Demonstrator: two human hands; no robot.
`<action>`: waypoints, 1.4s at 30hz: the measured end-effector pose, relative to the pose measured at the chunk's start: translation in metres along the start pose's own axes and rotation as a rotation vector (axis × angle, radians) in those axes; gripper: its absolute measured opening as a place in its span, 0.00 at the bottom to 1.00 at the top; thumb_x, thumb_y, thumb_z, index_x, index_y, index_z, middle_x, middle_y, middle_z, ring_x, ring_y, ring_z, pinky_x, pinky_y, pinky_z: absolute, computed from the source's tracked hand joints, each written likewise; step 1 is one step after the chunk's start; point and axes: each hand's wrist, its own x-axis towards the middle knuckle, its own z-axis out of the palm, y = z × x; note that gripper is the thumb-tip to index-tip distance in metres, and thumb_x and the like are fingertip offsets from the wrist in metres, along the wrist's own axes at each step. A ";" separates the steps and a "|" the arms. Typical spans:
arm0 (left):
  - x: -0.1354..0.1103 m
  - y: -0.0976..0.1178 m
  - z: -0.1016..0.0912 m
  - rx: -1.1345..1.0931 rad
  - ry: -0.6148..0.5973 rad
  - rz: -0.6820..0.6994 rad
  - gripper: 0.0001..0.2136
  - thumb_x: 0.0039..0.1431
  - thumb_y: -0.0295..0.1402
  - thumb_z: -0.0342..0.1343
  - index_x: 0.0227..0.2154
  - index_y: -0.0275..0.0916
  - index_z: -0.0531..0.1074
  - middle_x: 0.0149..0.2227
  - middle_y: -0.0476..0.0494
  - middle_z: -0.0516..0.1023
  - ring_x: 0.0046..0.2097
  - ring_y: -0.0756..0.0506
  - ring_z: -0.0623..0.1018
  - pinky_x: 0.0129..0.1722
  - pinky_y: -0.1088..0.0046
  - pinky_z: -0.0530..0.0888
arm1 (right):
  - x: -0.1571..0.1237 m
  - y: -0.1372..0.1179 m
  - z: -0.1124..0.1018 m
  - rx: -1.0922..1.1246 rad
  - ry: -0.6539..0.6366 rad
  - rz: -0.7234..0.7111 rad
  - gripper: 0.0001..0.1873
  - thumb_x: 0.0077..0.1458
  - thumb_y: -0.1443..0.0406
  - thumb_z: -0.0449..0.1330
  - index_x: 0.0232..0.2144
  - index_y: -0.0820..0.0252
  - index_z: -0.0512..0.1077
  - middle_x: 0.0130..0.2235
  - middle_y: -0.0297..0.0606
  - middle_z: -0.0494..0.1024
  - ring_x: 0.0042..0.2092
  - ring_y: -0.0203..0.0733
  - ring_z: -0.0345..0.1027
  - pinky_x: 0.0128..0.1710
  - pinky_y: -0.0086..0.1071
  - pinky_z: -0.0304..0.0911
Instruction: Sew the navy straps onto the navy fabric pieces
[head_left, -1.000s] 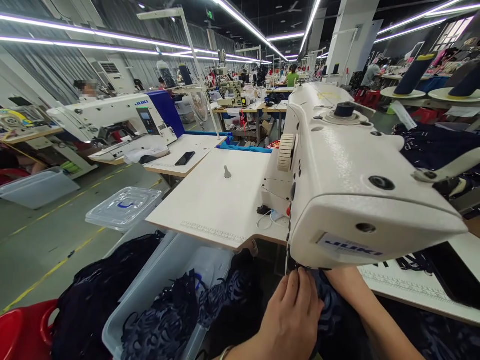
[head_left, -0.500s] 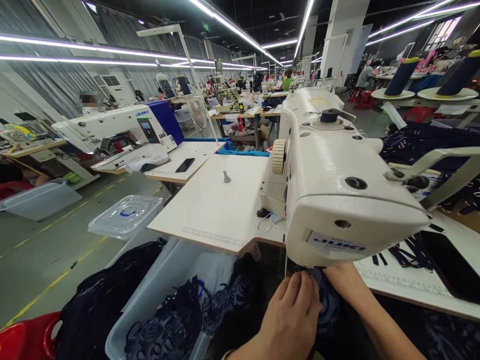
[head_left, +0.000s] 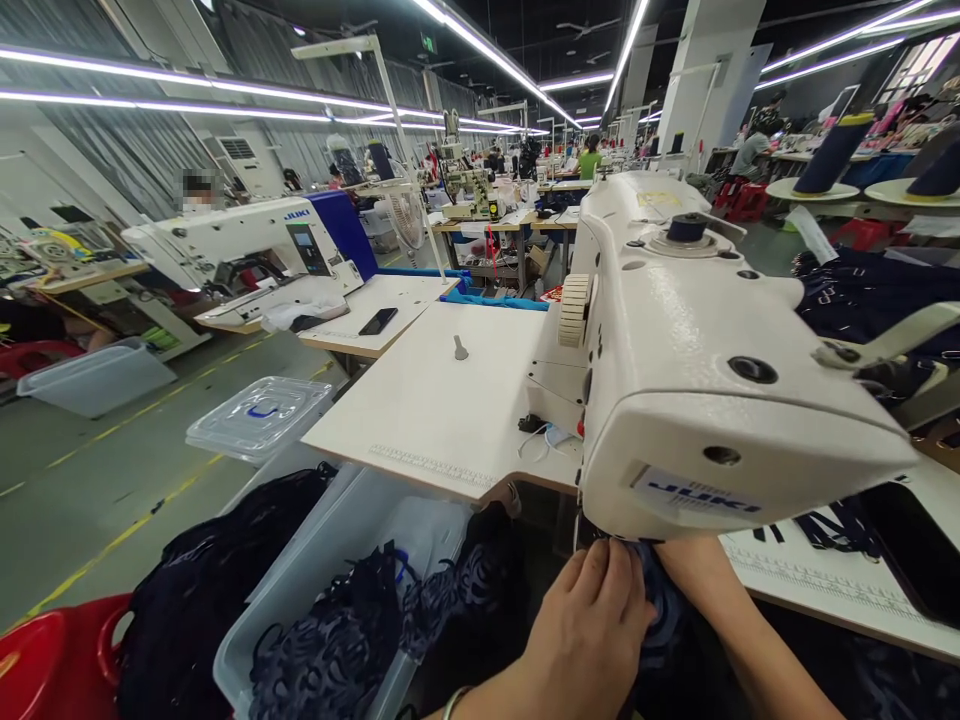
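— Little has moved since earlier: the left hand (head_left: 581,640) is kept pinched on the navy fabric (head_left: 660,620) under the sewing machine (head_left: 697,340).
— And the right hand (head_left: 694,570)?
— Laid on that fabric at the desk (head_left: 442,400) edge; its grip cannot be told.

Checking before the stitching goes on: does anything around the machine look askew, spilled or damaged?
Nothing looks damaged. Dark fabric hangs over the rim of the grey bin rather than lying inside. Both hands, left hand and right hand, press dark cloth under the sewing machine.
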 end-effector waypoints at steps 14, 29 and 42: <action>-0.001 -0.001 -0.001 0.065 -0.049 0.046 0.15 0.68 0.36 0.50 0.49 0.30 0.72 0.47 0.38 0.76 0.49 0.44 0.75 0.48 0.70 0.71 | 0.000 0.008 0.003 -0.027 0.018 -0.031 0.11 0.55 0.62 0.56 0.34 0.54 0.78 0.34 0.45 0.82 0.45 0.58 0.74 0.43 0.48 0.73; -0.013 -0.014 0.024 -0.048 0.343 -0.055 0.21 0.69 0.46 0.43 0.37 0.35 0.73 0.35 0.42 0.74 0.38 0.45 0.75 0.38 0.72 0.74 | 0.001 0.008 0.006 0.020 0.073 -0.251 0.12 0.52 0.66 0.54 0.23 0.49 0.76 0.24 0.35 0.81 0.39 0.52 0.77 0.40 0.40 0.74; -0.104 -0.130 -0.016 -1.243 -0.644 -0.894 0.26 0.48 0.57 0.61 0.19 0.37 0.63 0.18 0.57 0.55 0.23 0.54 0.54 0.22 0.76 0.50 | -0.006 -0.007 0.004 0.417 -0.064 0.347 0.17 0.50 0.57 0.58 0.38 0.55 0.80 0.40 0.43 0.83 0.52 0.56 0.72 0.54 0.44 0.65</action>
